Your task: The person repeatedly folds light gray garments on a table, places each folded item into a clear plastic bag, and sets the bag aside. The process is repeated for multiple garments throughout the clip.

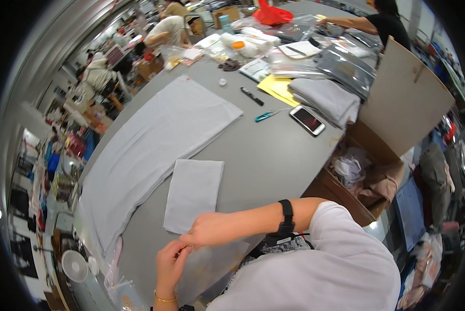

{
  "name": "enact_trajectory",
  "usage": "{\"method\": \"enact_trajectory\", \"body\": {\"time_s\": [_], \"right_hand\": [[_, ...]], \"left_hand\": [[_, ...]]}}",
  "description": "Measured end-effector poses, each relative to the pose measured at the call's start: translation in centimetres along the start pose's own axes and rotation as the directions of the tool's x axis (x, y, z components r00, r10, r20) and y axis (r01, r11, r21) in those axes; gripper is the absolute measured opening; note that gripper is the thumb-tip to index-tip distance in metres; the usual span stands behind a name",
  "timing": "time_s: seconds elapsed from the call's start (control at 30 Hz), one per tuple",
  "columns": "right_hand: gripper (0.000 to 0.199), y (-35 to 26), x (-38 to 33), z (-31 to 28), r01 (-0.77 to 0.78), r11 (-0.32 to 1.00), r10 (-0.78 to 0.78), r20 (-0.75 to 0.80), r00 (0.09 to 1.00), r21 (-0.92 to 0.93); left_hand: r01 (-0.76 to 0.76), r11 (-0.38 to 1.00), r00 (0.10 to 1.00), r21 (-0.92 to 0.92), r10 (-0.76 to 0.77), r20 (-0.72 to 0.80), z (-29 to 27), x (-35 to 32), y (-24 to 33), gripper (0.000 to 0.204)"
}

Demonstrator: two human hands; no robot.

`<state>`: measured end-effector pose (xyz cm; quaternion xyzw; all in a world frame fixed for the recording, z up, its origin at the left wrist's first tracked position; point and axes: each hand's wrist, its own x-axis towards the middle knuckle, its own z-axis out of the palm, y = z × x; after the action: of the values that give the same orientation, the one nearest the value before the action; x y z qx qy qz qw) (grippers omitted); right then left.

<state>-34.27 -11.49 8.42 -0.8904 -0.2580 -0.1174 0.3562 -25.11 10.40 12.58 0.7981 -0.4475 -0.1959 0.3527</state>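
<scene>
Grey folded cloth (193,194) lies on the surface (274,155) just beyond your hands, long axis running away from you. Your right hand (214,229) and left hand (171,264) pinch a clear plastic bag (212,264) below it.

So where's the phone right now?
In the head view the phone lies on the grey table toward its right edge, between the teal scissors and the stack of folded grey cloth.

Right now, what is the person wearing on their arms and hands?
Both hands are bare. The left hand has a thin gold bangle at the wrist. The right hand has a black strap with a small black device and thin cable near the elbow, below a white sleeve.
</scene>
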Motion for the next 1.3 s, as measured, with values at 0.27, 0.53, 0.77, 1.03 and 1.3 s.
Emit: {"method": "enact_trajectory", "body": {"time_s": [0.27, 0.53, 0.77, 1.03, 1.3], "right_hand": [[0.029, 1.3, -2.9, -0.7, -0.073, 0.997, 0.073, 0.141, 0.987, -0.009], [0.025, 0.8, -7.0, -5.9, 0.041, 0.998, -0.037, 0.100, 0.994, -0.046], [0.020, 2.0, -0.5, -1.5, 0.189, 0.982, -0.189, -0.024, 0.982, 0.013], [0.031, 4.0, 1.9, 1.2, -0.087, 0.984, 0.098, -0.063, 0.993, 0.154], [0.065, 13.2, 0.9, -0.8, -0.451, 0.840, 0.433, -0.127, 0.892, -0.301]], "left_hand": [[0.096, 0.995, 0.995, 0.021, -0.096, -0.014, -1.0, -2.0, -2.2, 0.009], [-0.096, 0.778, 0.972, 0.620, 0.207, -0.108, -5.6, -6.1, 0.2, 0.019], [0.095, 0.991, 0.983, 0.092, -0.108, 0.147, -5.5, -6.5, -3.8, 0.011], [0.226, 0.956, 0.970, 0.187, -0.239, 0.051, -12.3, -7.9, -6.0, 0.007], [0.152, 0.518, 0.833, 0.842, 0.391, -0.391, -16.2, -2.1, -9.5, 0.013]]}}
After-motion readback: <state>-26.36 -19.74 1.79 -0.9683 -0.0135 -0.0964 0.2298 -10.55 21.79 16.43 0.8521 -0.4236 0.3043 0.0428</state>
